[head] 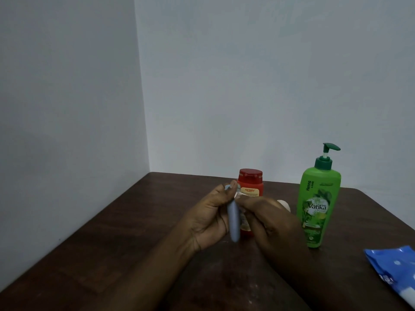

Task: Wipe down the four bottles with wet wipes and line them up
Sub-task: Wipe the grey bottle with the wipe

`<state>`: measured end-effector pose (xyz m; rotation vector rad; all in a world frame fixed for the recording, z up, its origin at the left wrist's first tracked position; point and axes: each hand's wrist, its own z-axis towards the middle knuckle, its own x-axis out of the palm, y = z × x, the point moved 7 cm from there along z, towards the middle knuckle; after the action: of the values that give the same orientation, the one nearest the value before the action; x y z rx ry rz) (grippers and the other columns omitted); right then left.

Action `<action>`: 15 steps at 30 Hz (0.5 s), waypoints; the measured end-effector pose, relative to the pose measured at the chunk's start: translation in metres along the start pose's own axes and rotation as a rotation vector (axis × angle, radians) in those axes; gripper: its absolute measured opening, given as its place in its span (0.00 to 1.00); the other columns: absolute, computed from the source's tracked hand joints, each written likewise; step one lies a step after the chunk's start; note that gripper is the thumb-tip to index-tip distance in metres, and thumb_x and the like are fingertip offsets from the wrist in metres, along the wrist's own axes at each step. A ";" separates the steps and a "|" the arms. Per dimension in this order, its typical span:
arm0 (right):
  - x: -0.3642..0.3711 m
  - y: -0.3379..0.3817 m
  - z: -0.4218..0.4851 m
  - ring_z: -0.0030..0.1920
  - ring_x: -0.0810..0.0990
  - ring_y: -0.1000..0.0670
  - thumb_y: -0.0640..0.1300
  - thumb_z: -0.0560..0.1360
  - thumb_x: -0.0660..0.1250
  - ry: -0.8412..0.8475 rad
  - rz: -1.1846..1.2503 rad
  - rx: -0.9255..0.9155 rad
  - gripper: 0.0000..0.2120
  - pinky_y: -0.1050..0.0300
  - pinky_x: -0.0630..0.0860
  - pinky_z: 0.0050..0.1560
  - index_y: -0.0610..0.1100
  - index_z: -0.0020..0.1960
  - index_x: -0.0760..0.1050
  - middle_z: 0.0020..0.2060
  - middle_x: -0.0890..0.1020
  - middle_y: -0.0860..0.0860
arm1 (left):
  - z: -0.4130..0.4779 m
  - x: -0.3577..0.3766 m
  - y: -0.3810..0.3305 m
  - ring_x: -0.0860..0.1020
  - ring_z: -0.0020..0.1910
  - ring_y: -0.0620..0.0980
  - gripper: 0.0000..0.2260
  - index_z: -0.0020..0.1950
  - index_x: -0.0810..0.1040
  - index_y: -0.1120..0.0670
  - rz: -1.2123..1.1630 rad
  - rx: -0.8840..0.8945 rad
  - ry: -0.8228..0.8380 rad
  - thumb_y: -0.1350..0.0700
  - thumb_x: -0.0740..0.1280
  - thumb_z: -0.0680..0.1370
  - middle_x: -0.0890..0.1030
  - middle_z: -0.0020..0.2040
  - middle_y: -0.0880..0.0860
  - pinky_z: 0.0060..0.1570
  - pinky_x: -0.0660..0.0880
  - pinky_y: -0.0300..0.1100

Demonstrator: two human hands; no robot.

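My left hand [210, 217] grips a slim pale blue bottle [233, 223], held upright above the table. My right hand [265, 217] pinches a small piece of wet wipe [239, 194] against the bottle's upper part. Behind the hands stands a red bottle [251, 184] with a red cap and a yellow label, its lower half hidden. A whitish rounded object [284, 204] peeks out behind my right hand; I cannot tell what it is. A tall green pump bottle [317, 205] stands upright to the right.
A blue wet-wipe pack [395, 269] lies at the table's right edge. The dark brown wooden table [125, 239] sits in a corner, with pale walls at the left and behind.
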<state>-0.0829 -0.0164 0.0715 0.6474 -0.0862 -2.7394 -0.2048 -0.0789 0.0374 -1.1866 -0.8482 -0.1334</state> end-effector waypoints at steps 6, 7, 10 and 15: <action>0.004 0.013 0.005 0.55 0.81 0.59 0.42 0.79 0.65 0.191 0.131 -0.093 0.15 0.70 0.74 0.57 0.45 0.64 0.82 0.53 0.85 0.54 | -0.002 -0.003 -0.014 0.85 0.33 0.51 0.06 0.50 0.78 0.61 0.025 0.073 -0.106 0.58 0.65 0.80 0.85 0.37 0.58 0.33 0.82 0.44; 0.006 0.014 0.005 0.53 0.82 0.59 0.42 0.79 0.64 0.222 0.145 -0.108 0.15 0.68 0.76 0.55 0.46 0.63 0.82 0.52 0.85 0.54 | -0.001 -0.006 -0.016 0.84 0.33 0.51 0.07 0.50 0.78 0.61 0.029 0.082 -0.127 0.57 0.68 0.77 0.84 0.38 0.57 0.33 0.82 0.43; 0.016 0.015 -0.001 0.50 0.83 0.59 0.40 0.79 0.65 0.347 0.161 -0.135 0.14 0.63 0.80 0.49 0.49 0.62 0.82 0.50 0.86 0.55 | 0.003 -0.020 -0.020 0.80 0.40 0.50 0.18 0.57 0.79 0.58 0.037 0.094 -0.187 0.52 0.74 0.71 0.81 0.44 0.56 0.39 0.81 0.44; -0.005 0.019 0.004 0.47 0.83 0.59 0.35 0.78 0.72 0.186 0.191 -0.119 0.10 0.65 0.78 0.50 0.42 0.58 0.84 0.48 0.87 0.52 | 0.009 -0.034 -0.034 0.79 0.44 0.49 0.18 0.59 0.78 0.56 0.200 0.219 -0.198 0.49 0.73 0.72 0.84 0.49 0.55 0.45 0.77 0.44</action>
<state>-0.0751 -0.0324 0.0793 0.8112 0.0555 -2.4687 -0.2507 -0.0966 0.0424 -1.0819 -0.8863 0.2388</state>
